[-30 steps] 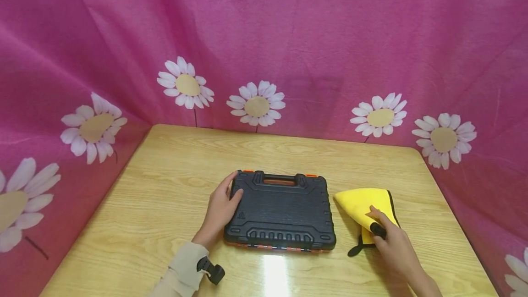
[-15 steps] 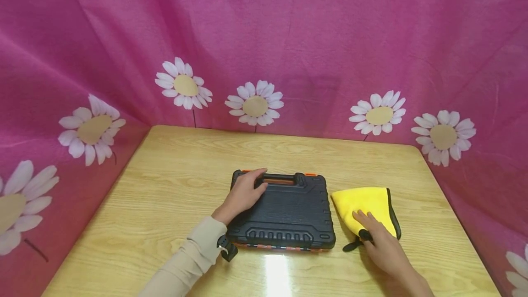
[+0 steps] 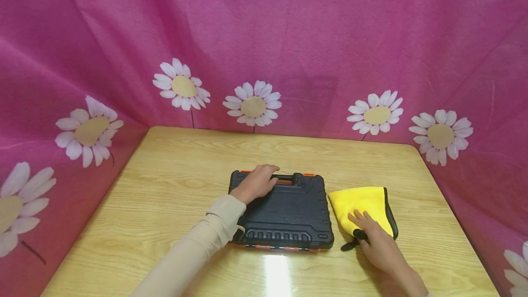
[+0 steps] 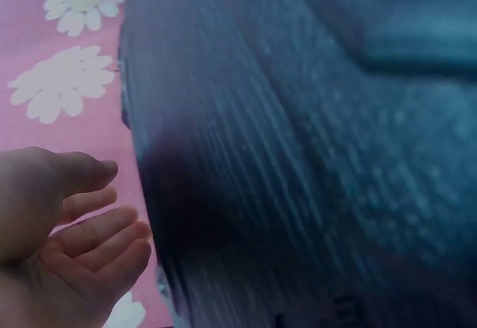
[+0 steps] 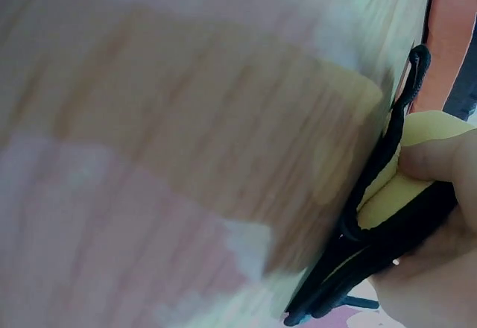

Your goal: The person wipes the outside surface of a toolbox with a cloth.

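Observation:
In the head view a black plastic carrying case point(image 3: 284, 214) lies flat on the table, its handle point(image 3: 283, 178) at the far side. My left hand point(image 3: 257, 181) is over the handle's left part, fingers reaching toward the far edge. The left wrist view has its loosely bent fingers point(image 4: 104, 246) by the edge of the case; whether they touch it is unclear. To the right of the case, my right hand point(image 3: 377, 241) lies on a folded yellow cloth point(image 3: 359, 198) with black trim. Its thumb point(image 5: 428, 158) pinches a fold of the cloth in the right wrist view.
The wooden table point(image 3: 198, 150) has rounded far corners. Pink curtains point(image 3: 313, 35) with white daisies stand behind it and on both sides. Orange latches point(image 3: 309, 174) show at the far edge of the case.
My left hand has moved from the left side of the case up and right to its handle. The right hand has shifted slightly left, and its fingers have spread over the cloth.

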`<state>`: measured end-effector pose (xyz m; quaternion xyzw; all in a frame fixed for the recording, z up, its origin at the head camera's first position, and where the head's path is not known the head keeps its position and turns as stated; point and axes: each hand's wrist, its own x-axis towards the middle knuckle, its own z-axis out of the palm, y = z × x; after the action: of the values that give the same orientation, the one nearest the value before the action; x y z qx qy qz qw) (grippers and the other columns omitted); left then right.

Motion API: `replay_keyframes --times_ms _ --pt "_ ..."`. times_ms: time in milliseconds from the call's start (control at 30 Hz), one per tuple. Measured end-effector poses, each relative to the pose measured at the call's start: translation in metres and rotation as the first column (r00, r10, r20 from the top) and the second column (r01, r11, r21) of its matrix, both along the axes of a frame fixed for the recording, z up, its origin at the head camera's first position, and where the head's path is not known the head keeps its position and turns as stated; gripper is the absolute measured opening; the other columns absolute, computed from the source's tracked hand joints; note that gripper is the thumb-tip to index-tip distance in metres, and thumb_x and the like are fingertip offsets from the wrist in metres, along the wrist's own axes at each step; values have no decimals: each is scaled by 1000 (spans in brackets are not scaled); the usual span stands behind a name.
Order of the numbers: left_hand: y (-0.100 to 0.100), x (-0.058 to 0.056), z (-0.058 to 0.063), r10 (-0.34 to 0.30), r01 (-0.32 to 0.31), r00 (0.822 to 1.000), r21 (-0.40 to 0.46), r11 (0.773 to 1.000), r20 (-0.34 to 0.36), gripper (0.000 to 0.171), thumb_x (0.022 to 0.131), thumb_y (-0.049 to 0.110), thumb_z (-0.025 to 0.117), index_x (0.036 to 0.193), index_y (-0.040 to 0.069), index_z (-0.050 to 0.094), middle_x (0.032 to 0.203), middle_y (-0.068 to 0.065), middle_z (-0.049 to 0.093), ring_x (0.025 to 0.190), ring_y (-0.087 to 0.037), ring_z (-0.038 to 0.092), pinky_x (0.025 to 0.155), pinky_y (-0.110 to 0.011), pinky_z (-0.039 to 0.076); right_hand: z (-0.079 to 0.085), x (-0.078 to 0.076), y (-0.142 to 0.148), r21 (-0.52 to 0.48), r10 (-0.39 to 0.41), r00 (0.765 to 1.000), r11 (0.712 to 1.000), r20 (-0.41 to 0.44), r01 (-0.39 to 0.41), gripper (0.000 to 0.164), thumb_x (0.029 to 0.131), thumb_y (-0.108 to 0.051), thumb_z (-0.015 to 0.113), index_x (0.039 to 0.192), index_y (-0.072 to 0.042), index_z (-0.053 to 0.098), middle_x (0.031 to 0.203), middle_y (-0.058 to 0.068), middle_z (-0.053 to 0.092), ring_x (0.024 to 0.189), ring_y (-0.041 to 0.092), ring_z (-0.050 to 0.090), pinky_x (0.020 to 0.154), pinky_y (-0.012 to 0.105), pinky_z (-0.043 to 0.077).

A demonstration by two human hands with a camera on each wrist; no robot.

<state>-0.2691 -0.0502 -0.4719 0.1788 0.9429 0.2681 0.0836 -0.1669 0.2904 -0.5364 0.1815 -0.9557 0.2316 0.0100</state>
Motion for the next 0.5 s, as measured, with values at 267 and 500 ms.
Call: replay_keyframes --times_ms 267,500 --pt "9 -17 -10 -60 62 998 -96 993 26 37 102 4 54 139 0 57 137 -13 59 121 -24 59 99 -37 49 0 0 2 21 0 1000 1000 -28 0 63 76 14 65 138 1 58 144 26 49 134 51 39 89 68 45" --pt "16 -29 -10 -73 85 995 -175 981 70 37 102 7 57 139 5 59 136 -9 61 119 -21 60 96 -35 50 0 0 3 14 3 999 1000 -36 -3 62 76 15 66 136 2 59 143 26 50 133 51 40 93 68 43"
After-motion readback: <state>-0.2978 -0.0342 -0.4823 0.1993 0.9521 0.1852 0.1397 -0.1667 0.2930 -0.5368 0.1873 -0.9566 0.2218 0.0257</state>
